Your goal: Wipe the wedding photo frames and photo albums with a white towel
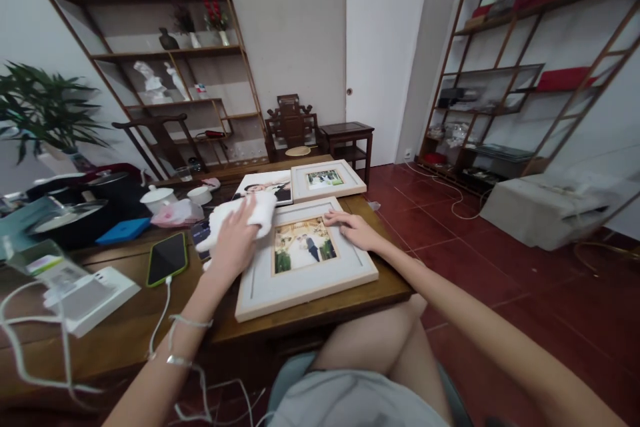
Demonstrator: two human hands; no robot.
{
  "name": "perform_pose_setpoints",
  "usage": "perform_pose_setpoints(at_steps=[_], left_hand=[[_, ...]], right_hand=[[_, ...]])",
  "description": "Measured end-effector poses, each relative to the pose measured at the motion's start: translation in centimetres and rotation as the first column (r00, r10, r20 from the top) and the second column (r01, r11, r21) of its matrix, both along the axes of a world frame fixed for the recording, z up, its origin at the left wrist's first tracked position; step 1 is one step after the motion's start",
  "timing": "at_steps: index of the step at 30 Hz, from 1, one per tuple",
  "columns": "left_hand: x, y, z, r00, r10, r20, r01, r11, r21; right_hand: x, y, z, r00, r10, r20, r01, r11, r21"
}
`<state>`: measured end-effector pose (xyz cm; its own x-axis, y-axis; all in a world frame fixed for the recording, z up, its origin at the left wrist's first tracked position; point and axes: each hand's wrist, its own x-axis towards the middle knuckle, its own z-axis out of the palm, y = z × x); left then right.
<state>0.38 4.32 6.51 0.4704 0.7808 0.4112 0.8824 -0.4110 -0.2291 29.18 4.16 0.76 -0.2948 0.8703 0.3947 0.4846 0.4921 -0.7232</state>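
Head view: left hand (238, 235) curled, holding white cloth (264, 209); right hand (357, 229) loosely open (palm down), touching framed photo (304, 250).

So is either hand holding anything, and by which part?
The left hand holds a white cloth from above, across its middle; the right hand rests on the nearest picture frame, holding nothing.

Seemingly a home: ornament shelves (150, 53)
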Motion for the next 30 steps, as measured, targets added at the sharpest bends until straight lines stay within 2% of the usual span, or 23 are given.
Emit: perform_pose_setpoints(at_steps=[3,7,11,14,19,22,25,30], left_hand=[[0.5,0.8,-0.7,0.996,-0.048,-0.071,0.036,0.986,-0.162],[1.2,0.9,-0.7,0.994,-0.052,-0.101,0.033,0.983,-0.181],[1.6,-0.4,-0.4,0.987,-0.06,-0.152,0.03,0.98,-0.195],[2.0,-3.1,-0.4,0.976,-0.063,-0.211,0.02,0.979,-0.202],[2.4,-9.8,0.0,0.964,-0.102,-0.247,0.049,0.976,-0.212],[2.3,-11.5,-0.1,0.972,-0.111,-0.206,0.062,0.971,-0.231],[2.2,-9.2,-0.7,0.984,-0.089,-0.152,0.048,0.967,-0.251],[2.3,-1.0,-1.2,0.986,-0.074,-0.15,0.042,0.978,-0.204]], right_hand=[[-0.1,-0.1,0.0,0.999,-0.026,0.023,0.026,1.0,-0.004],[-0.2,-0.1,0.0,0.996,-0.054,0.072,0.054,0.999,0.01],[-0.2,0.2,-0.1,0.99,-0.112,0.086,0.112,0.994,0.006],[-0.4,0.2,-0.2,0.985,-0.148,0.093,0.149,0.989,0.0],[-0.3,0.2,-0.5,0.985,-0.157,0.069,0.156,0.988,0.012],[0.2,0.5,-1.0,0.992,-0.114,0.048,0.113,0.993,0.024],[0.9,1.0,-1.6,0.999,-0.04,0.024,0.038,0.998,0.059],[1.7,1.8,-2.4,1.0,0.013,-0.006,-0.012,0.994,0.107]])
